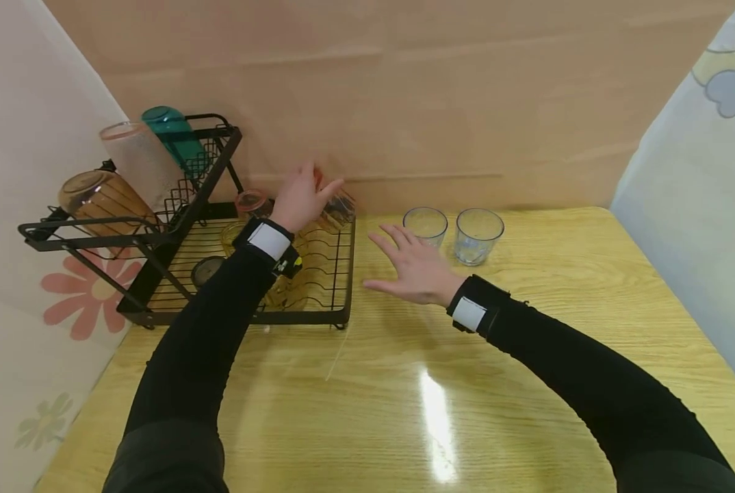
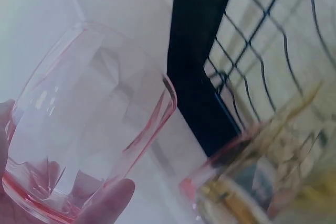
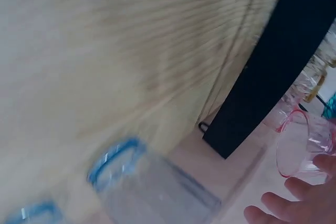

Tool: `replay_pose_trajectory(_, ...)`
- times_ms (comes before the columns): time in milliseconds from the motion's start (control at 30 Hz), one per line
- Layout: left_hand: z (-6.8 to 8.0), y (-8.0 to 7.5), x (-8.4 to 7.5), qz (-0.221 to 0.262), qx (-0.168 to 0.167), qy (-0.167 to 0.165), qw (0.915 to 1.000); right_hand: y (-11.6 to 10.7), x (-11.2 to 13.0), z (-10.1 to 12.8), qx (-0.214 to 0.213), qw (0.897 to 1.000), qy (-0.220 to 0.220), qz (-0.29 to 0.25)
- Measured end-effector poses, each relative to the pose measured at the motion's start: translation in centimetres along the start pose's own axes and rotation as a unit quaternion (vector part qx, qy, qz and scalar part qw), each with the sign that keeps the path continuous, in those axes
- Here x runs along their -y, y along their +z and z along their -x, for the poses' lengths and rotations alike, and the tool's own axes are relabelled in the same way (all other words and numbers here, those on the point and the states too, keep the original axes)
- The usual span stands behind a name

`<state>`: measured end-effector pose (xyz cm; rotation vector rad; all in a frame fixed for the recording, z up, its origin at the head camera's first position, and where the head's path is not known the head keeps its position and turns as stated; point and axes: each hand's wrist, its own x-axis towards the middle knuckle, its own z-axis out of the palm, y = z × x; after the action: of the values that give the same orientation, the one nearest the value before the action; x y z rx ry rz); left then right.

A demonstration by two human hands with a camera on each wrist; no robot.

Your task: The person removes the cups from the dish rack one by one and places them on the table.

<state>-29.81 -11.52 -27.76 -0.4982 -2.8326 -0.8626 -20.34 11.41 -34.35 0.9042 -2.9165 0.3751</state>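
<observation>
My left hand (image 1: 301, 198) grips a clear pink-tinted glass (image 2: 89, 114) by its base, over the back right corner of a black dish rack (image 1: 306, 318). In the left wrist view the thumb and fingers wrap the pink base, and the glass's mouth points away from the palm. Right of the rack my right hand (image 1: 418, 271) hovers above the table with spread fingers, holding nothing. Two clear blue-rimmed glasses, a left one (image 1: 426, 220) partly behind that hand and a right one (image 1: 477, 236), stand upright beyond it.
On the rack's upper tier lean a brown glass (image 1: 99, 198), a pale pink glass (image 1: 142, 157) and a teal glass (image 1: 176, 140). Another pink glass (image 1: 253, 203) and yellowish glasses (image 1: 284, 294) sit in the lower tier. A brown paper-like backdrop (image 1: 435, 103) stands behind the table (image 1: 367, 424).
</observation>
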Motion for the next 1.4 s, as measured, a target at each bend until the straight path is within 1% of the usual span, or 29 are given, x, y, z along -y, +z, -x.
replay_pose_trajectory(100,0.9,0.2,0.1,0.074,0.020,-0.015,0.9969,0.7,0.3,-0.2,-0.010,0.998,0.024,-0.062)
replay_pose_trajectory(167,1.7,0.4,0.2,0.128,0.029,-0.022,0.9911,1.0,0.7,-0.3,-0.012,0.993,0.043,-0.110)
replay_pose_trajectory(200,2.2,0.5,0.1,0.152,0.028,-0.025,0.9877,1.2,1.0,-0.3,-0.012,0.989,0.053,-0.138)
replay_pose_trajectory(233,2.6,0.6,0.0,0.177,0.024,-0.025,0.9835,1.3,1.2,-0.3,-0.013,0.984,0.063,-0.165)
replay_pose_trajectory(300,3.5,0.9,-0.2,0.227,0.009,-0.025,0.9734,1.5,1.8,-0.3,-0.019,0.970,0.082,-0.228)
replay_pose_trajectory(367,4.3,1.4,-0.6,0.277,-0.011,-0.025,0.9604,1.7,2.3,-0.2,-0.032,0.950,0.095,-0.295)
replay_pose_trajectory(400,4.7,1.8,-0.8,0.300,-0.026,-0.024,0.9533,1.8,2.5,-0.2,-0.038,0.938,0.103,-0.329)
replay_pose_trajectory(500,5.7,3.1,-1.4,0.365,-0.061,-0.023,0.9287,2.1,3.3,-0.2,-0.059,0.894,0.116,-0.428)
replay_pose_trajectory(533,6.0,3.6,-1.6,0.384,-0.074,-0.022,0.9201,2.1,3.5,-0.2,-0.065,0.877,0.119,-0.461)
replay_pose_trajectory(633,7.1,5.0,-2.3,0.424,-0.106,-0.023,0.8989,2.3,4.3,-0.3,-0.083,0.820,0.138,-0.549)
replay_pose_trajectory(700,7.9,6.0,-2.9,0.449,-0.121,-0.028,0.8850,2.3,4.7,-0.3,-0.102,0.786,0.155,-0.590)
replay_pose_trajectory(733,8.3,6.5,-3.1,0.458,-0.128,-0.028,0.8795,2.3,4.9,-0.3,-0.113,0.766,0.166,-0.610)
replay_pose_trajectory(800,9.1,7.3,-3.6,0.476,-0.134,-0.032,0.8687,2.2,5.3,-0.3,-0.135,0.735,0.190,-0.637)
replay_pose_trajectory(833,9.5,7.8,-3.7,0.481,-0.135,-0.032,0.8655,2.2,5.4,-0.3,-0.145,0.722,0.202,-0.646)
replay_pose_trajectory(900,10.2,8.5,-4.1,0.487,-0.138,-0.031,0.8617,2.2,5.7,-0.3,-0.163,0.701,0.230,-0.655)
replay_pose_trajectory(967,10.7,9.0,-4.3,0.488,-0.142,-0.034,0.8605,2.3,6.0,-0.3,-0.178,0.677,0.257,-0.666)
replay_pose_trajectory(1000,11.0,9.3,-4.4,0.487,-0.143,-0.036,0.8610,2.3,6.1,-0.3,-0.185,0.668,0.269,-0.668)
replay_pose_trajectory(1033,11.2,9.5,-4.5,0.483,-0.145,-0.038,0.8628,2.4,6.3,-0.3,-0.191,0.662,0.280,-0.668)
replay_pose_trajectory(1100,11.6,9.8,-4.6,0.483,-0.150,-0.043,0.8619,2.6,6.5,-0.2,-0.207,0.648,0.299,-0.670)
replay_pose_trajectory(1133,11.7,9.9,-4.6,0.483,-0.151,-0.044,0.8614,2.7,6.6,-0.1,-0.215,0.643,0.304,-0.669)
replay_pose_trajectory(1200,11.8,10.0,-4.8,0.484,-0.152,-0.046,0.8607,2.8,6.7,-0.1,-0.229,0.637,0.312,-0.666)
replay_pose_trajectory(1300,11.9,10.2,-4.9,0.489,-0.144,-0.045,0.8590,2.9,6.8,0.1,-0.245,0.626,0.316,-0.669)
replay_pose_trajectory(1367,11.8,10.2,-5.0,0.485,-0.133,-0.046,0.8632,2.9,6.7,0.4,-0.250,0.622,0.315,-0.672)
replay_pose_trajectory(1400,11.8,10.2,-5.0,0.479,-0.127,-0.046,0.8673,2.9,6.6,0.5,-0.252,0.619,0.315,-0.673)
